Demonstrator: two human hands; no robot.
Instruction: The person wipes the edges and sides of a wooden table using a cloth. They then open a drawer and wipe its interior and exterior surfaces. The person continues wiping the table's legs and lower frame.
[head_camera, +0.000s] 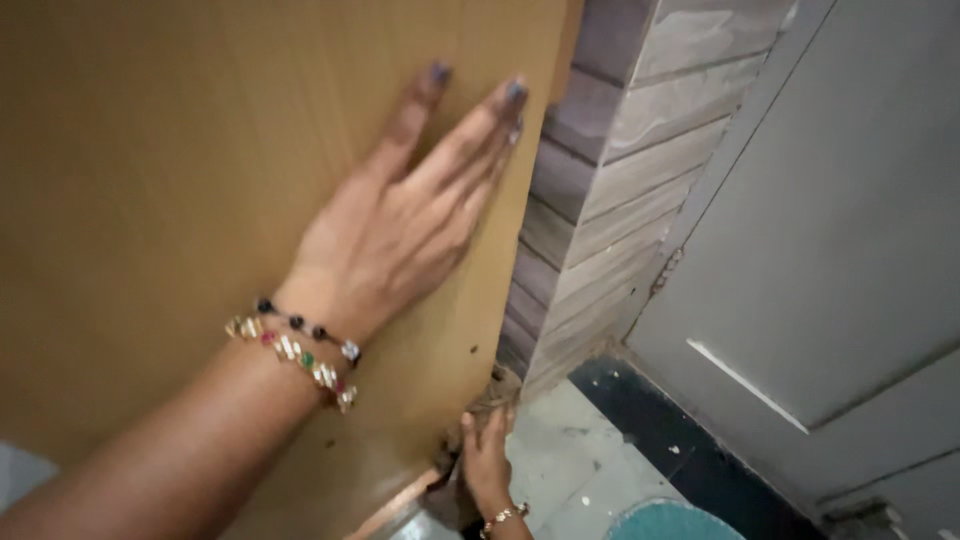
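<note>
Tan wood-grain door panel (180, 150) filling the left half of the view, standing upright, its right edge running from the top centre down to a chipped lower corner. Beside that edge, leaving only a narrow gap before a wall of grey stone tiles (620, 190), then a pale grey door (840, 260) further right. Below, showing a strip of light floor (560, 470), a dark threshold band and the rim of a teal mat (670, 520), so offering little open room near the bottom.

Left hand (400, 225) lying flat on the panel, fingers (470, 140) spread wide and pressing the surface near its right edge, gripping nothing; wearing two beaded bracelets (300, 350) at the wrist. Right hand (487, 460) reaching low, fingers curling around the panel's worn bottom corner, touching a brownish cloth-like piece (495, 390) there; unclear whether holding it. Wearing a thin gold bracelet (503, 517) at that wrist.
</note>
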